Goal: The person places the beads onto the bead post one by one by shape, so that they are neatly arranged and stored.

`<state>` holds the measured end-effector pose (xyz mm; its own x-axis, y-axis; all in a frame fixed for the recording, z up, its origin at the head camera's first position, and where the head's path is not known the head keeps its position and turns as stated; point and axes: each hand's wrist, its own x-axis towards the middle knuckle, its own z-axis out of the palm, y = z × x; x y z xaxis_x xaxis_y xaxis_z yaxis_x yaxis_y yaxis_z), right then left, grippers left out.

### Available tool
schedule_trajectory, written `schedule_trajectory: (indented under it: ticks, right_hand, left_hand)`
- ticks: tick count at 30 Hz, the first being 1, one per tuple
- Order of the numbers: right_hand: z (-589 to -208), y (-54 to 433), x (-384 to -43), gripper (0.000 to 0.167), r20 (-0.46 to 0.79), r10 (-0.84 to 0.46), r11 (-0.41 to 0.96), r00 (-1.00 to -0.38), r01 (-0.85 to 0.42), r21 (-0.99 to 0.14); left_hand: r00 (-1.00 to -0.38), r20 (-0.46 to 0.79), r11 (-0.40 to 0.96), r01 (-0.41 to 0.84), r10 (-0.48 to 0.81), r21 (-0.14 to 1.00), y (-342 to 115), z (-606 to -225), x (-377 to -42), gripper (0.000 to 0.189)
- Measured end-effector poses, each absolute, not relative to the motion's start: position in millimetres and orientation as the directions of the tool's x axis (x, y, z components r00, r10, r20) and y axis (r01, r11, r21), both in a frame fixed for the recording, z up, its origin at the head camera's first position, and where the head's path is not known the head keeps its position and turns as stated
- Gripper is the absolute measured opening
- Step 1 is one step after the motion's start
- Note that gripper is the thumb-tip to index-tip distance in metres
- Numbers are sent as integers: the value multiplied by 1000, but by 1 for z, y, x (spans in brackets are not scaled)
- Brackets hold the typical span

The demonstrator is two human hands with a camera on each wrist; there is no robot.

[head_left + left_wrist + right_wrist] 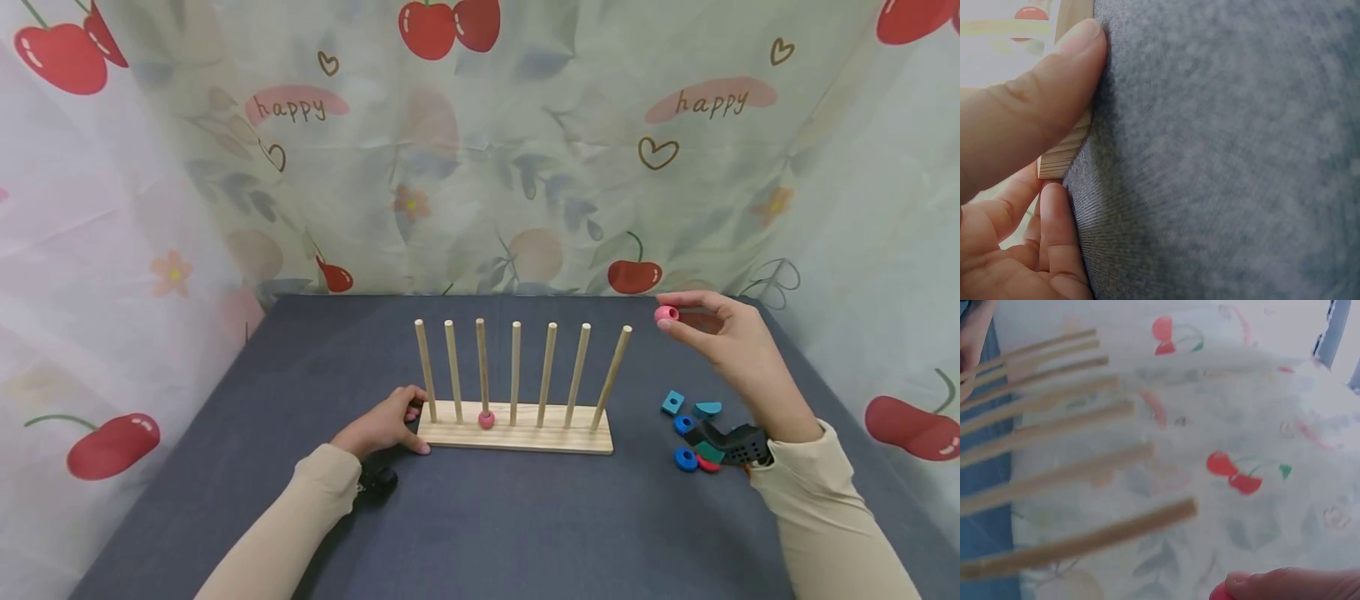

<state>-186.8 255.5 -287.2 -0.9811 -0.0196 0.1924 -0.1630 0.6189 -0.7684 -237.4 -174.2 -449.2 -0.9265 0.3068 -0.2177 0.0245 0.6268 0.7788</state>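
Note:
A wooden peg rack point(517, 437) stands on the dark table, with several upright pegs along its base. One pink bead point(486, 420) sits at the foot of the third peg from the left. My left hand point(386, 422) grips the left end of the base; in the left wrist view the thumb point(1054, 94) lies along the front edge and the fingers are around the end. Above and to the right of the rightmost peg point(617, 367), my right hand point(720, 333) pinches another pink bead point(666, 314) between thumb and fingers. Its hole shows in the head view.
Beneath my right wrist lie loose pieces: a light blue square point(672, 402), a blue half-round point(707, 409), blue rings point(686, 459), a green piece point(709, 452) and a red one, partly hidden by the wrist camera point(738, 444). A patterned curtain point(487, 150) closes off the back and sides.

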Motion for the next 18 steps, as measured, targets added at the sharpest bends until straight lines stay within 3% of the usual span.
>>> schedule_trajectory:
  ticks: [11,18]
  right_hand:
    - [-250,201,-173,36,437,-98,390,-894,-438,-810]
    - [-234,166,-176,31,511,-183,279,-840,-543,-792]
  left_hand:
    - [-927,-199,628,49,318,777,-176,-449,-238,74]
    - [-923,-192,625,64,333,778,-175,-450,-239,74]
